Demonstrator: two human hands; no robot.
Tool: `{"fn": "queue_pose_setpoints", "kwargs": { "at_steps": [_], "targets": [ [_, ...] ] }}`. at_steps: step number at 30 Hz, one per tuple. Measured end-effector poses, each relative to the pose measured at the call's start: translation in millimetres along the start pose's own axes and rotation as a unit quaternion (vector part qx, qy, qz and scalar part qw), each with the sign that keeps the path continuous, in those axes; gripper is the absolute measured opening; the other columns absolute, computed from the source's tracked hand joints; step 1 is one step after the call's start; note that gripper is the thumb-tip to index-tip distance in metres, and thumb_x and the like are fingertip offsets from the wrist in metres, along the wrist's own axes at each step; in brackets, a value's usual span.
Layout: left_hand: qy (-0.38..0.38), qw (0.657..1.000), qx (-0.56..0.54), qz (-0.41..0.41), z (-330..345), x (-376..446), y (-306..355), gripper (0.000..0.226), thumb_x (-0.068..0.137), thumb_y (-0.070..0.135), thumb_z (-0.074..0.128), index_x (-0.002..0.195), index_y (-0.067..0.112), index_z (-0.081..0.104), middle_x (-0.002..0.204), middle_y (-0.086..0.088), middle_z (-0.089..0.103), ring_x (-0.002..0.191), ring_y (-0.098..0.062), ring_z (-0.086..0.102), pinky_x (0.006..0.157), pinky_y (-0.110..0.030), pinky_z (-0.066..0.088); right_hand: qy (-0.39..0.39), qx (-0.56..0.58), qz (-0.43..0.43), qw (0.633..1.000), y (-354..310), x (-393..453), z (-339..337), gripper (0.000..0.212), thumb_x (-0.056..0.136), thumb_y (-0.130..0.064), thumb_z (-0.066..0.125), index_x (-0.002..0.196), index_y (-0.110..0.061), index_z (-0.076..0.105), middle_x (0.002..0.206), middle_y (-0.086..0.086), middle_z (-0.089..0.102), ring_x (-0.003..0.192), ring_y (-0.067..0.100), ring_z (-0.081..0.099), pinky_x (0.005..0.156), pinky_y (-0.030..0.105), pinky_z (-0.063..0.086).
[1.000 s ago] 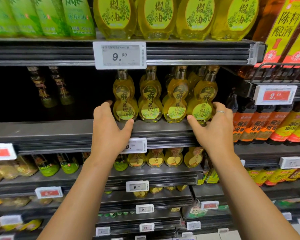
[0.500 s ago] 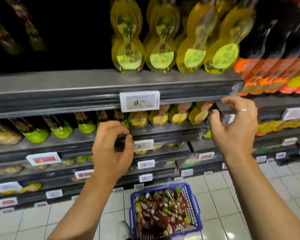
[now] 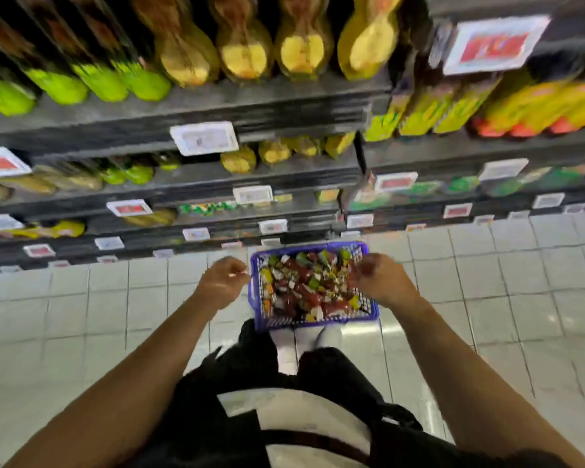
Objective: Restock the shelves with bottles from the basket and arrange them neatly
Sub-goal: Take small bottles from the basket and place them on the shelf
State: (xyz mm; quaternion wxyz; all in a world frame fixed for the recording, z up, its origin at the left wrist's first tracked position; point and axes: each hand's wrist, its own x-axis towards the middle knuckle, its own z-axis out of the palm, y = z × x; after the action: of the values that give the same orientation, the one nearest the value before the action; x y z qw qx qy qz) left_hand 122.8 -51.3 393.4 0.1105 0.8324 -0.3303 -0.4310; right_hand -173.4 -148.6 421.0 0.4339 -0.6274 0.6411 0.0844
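Basket [image 3: 256, 298] on the tiled floor [image 3: 487, 285], just past the white shoes [image 3: 304, 346], at 12 o'clock from them. Blue wire walls, filled to the rim with small bottles [image 3: 304, 285] in red, green, yellow and white; too blurred to read any label.

Left hand [image 3: 222, 282] at 9 o'clock of the basket, just beside its left wall, maybe touching the rim. Fingers loosely curled, nothing seen inside them. Right hand [image 3: 382, 282] at 3 o'clock of the basket, over the right rim, with curled fingers pointing down to the bottles there. Cannot tell if it grips one or only touches, because of motion blur. Both forearms bare, reaching down from 7 and 5 o'clock of the picture.

Shelves [image 3: 217, 109] across the upper half, from 9 to 3 o'clock, in several dark tiers. On the top tier at 12 o'clock stands a row of yellow gourd bottles [image 3: 301, 45], and at 10 o'clock of these a row of green-label bottles [image 3: 98, 79]. More yellow bottles [image 3: 274, 152] on the tier below. Orange-label bottles [image 3: 537, 113] at 2 o'clock. White price tags [image 3: 203, 138] clipped along the shelf edges, some with red print.
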Motion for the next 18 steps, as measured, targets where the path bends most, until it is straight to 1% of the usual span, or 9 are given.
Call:
{"fn": "queue_pose_setpoints", "kwargs": {
  "at_steps": [3, 5, 7, 9, 11, 13, 14, 16, 18],
  "targets": [
    [-0.037, 0.998, 0.05, -0.032, 38.2, -7.6, -3.5, 0.012, 0.09, 0.022, 0.072, 0.1, 0.016, 0.068, 0.107, -0.006, 0.07, 0.101, -0.028, 0.065, 0.087, -0.035, 0.051, -0.037, -0.017, 0.022, 0.999, 45.4, 10.1, 25.4, 0.025, 0.094, -0.037, 0.061, 0.106, -0.018, 0.07, 0.108, 0.012, 0.071, 0.106, 0.035, 0.066, 0.081, 0.03, 0.045],
    [-0.058, 0.996, 0.049, -0.052, 56.7, -9.3, -1.3, 0.011, 0.09, 0.021, 0.069, 0.098, 0.013, 0.067, 0.1, -0.009, 0.07, 0.095, -0.029, 0.065, 0.087, -0.04, 0.054, -0.063, -0.03, 0.036, 0.997, 68.7, 14.2, 35.7, 0.034, 0.097, -0.039, 0.056, 0.118, -0.014, 0.066, 0.119, 0.017, 0.069, 0.11, 0.038, 0.064, 0.087, 0.034, 0.048],
    [-0.068, 0.995, 0.027, -0.067, 74.4, -7.1, 2.1, 0.01, 0.089, 0.018, 0.067, 0.095, 0.01, 0.066, 0.097, -0.014, 0.071, 0.094, -0.033, 0.066, 0.09, -0.047, 0.054, -0.086, -0.023, 0.063, 0.994, 89.1, 20.4, 44.8, 0.033, 0.098, -0.035, 0.056, 0.12, -0.011, 0.065, 0.118, 0.016, 0.069, 0.111, 0.037, 0.065, 0.087, 0.034, 0.05],
    [-0.074, 0.993, 0.025, -0.084, 96.0, 1.6, 0.2, 0.003, 0.089, 0.018, 0.064, 0.091, 0.016, 0.063, 0.1, -0.011, 0.07, 0.098, -0.032, 0.066, 0.091, -0.044, 0.054, -0.094, -0.015, 0.087, 0.992, 108.4, 31.6, 58.4, 0.03, 0.097, -0.034, 0.06, 0.117, -0.012, 0.065, 0.117, 0.013, 0.07, 0.11, 0.034, 0.065, 0.079, 0.028, 0.046],
    [-0.074, 0.991, 0.029, -0.104, 123.2, 20.3, -10.1, 0.003, 0.089, 0.017, 0.063, 0.091, 0.017, 0.063, 0.102, -0.01, 0.068, 0.098, -0.031, 0.064, 0.09, -0.043, 0.055, -0.102, -0.01, 0.098, 0.99, 127.5, 51.0, 77.0, 0.034, 0.097, -0.032, 0.06, 0.123, -0.01, 0.061, 0.12, 0.013, 0.068, 0.111, 0.034, 0.065, 0.078, 0.027, 0.043],
    [-0.076, 0.986, -0.008, -0.147, 154.8, 42.3, -28.2, 0.007, 0.089, 0.015, 0.062, 0.095, 0.013, 0.066, 0.101, -0.013, 0.067, 0.097, -0.033, 0.064, 0.085, -0.043, 0.055, -0.115, 0.018, 0.135, 0.984, 146.5, 75.3, 100.0, 0.033, 0.097, -0.027, 0.06, 0.124, -0.007, 0.061, 0.117, 0.014, 0.067, 0.106, 0.034, 0.067, 0.081, 0.033, 0.054],
    [-0.08, 0.981, -0.037, -0.172, 169.3, 53.3, -38.9, 0.008, 0.09, 0.014, 0.063, 0.097, 0.013, 0.067, 0.1, -0.014, 0.067, 0.097, -0.033, 0.064, 0.082, -0.043, 0.055, -0.115, 0.057, 0.17, 0.977, 156.8, 87.9, 111.6, 0.032, 0.097, -0.025, 0.061, 0.123, -0.006, 0.062, 0.113, 0.014, 0.068, 0.103, 0.034, 0.068, 0.083, 0.04, 0.059],
    [-0.092, 0.97, -0.066, -0.215, 194.3, 67.4, -61.0, 0.009, 0.094, 0.015, 0.063, 0.102, 0.012, 0.066, 0.102, -0.015, 0.066, 0.096, -0.03, 0.063, 0.086, -0.044, 0.057, -0.112, 0.179, 0.27, 0.94, 174.4, 105.6, 136.6, 0.028, 0.096, -0.019, 0.063, 0.121, -0.006, 0.062, 0.104, 0.013, 0.068, 0.093, 0.03, 0.07, 0.08, 0.049, 0.062],
    [-0.107, 0.965, -0.054, -0.235, 216.4, 82.1, -82.5, 0.003, 0.094, 0.017, 0.06, 0.092, 0.017, 0.062, 0.094, -0.013, 0.064, 0.088, -0.028, 0.061, 0.085, -0.044, 0.055, -0.126, 0.316, 0.354, 0.871, 183.9, 118.2, 162.7, 0.023, 0.098, -0.015, 0.063, 0.117, -0.004, 0.064, 0.097, 0.011, 0.065, 0.083, 0.026, 0.067, 0.068, 0.044, 0.06]
  ]
}}
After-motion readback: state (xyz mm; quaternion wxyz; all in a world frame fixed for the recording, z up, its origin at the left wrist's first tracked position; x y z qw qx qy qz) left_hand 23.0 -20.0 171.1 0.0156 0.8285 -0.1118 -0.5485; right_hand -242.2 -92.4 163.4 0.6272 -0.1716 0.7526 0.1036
